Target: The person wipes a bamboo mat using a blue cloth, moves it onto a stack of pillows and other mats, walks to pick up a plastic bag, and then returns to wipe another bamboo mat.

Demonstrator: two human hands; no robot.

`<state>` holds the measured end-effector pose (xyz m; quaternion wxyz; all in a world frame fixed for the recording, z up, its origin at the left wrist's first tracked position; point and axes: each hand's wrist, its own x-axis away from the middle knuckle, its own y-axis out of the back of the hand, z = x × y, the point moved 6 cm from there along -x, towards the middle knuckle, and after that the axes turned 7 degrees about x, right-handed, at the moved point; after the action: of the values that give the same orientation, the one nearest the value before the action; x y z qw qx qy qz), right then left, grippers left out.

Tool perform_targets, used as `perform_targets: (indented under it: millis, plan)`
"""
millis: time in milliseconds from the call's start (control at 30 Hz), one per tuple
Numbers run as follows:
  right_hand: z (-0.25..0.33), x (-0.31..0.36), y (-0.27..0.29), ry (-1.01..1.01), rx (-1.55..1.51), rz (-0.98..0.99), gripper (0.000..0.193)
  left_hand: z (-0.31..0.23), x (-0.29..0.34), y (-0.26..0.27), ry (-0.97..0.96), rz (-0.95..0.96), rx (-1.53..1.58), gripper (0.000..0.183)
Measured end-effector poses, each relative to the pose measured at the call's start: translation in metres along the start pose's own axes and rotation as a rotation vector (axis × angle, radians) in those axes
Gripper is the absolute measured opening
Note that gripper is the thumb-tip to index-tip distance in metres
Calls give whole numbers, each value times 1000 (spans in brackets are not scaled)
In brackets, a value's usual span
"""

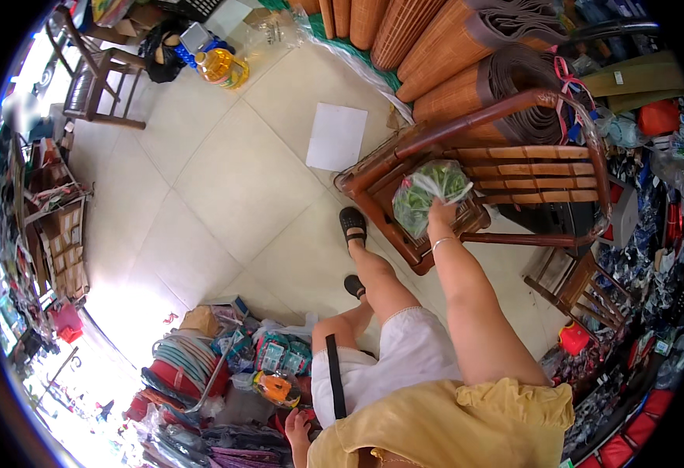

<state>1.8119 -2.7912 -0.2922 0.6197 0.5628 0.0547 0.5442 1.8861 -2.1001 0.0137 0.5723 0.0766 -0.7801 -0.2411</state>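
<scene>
My right arm reaches forward to a wooden armchair with a reddish-brown frame. A clear plastic bag of green leafy vegetables is at the chair's seat, and my right hand is closed around the bag's gathered top. Whether the seat bears the bag's full weight cannot be told. My left hand hangs low beside my white shorts, fingers loosely bent and apart, with nothing seen in it. Nearest to it are a red item and a clear bag with something orange inside.
Rolled brown bamboo mats lie behind the armchair. A white sheet is on the tiled floor. Farther left are a bottle of yellow oil and a dark chair. A small wooden chair stands at right; piled goods sit at left.
</scene>
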Motion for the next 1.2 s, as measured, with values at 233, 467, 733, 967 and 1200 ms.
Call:
perform_targets:
  millis: [233,467,733,967,1200]
  plan:
    - [5,15,43,-9,-300,277,25,-134,-1,-21,-116,152,-11,45]
    - [114,157,133,198,-476,477,18,-263,-47,-113,-294,254,41,44]
    - [296,303,122,92,-947,1062,31,-469,44,-381,-129,1484,256,92]
    - [412,398,-36,122,-1121,1249,37,-654,106,-354,-536,1325,153,123]
    - [540,489,-117,155,-1042,1466,32,-796,124,-305,-1439,690,-233,122]
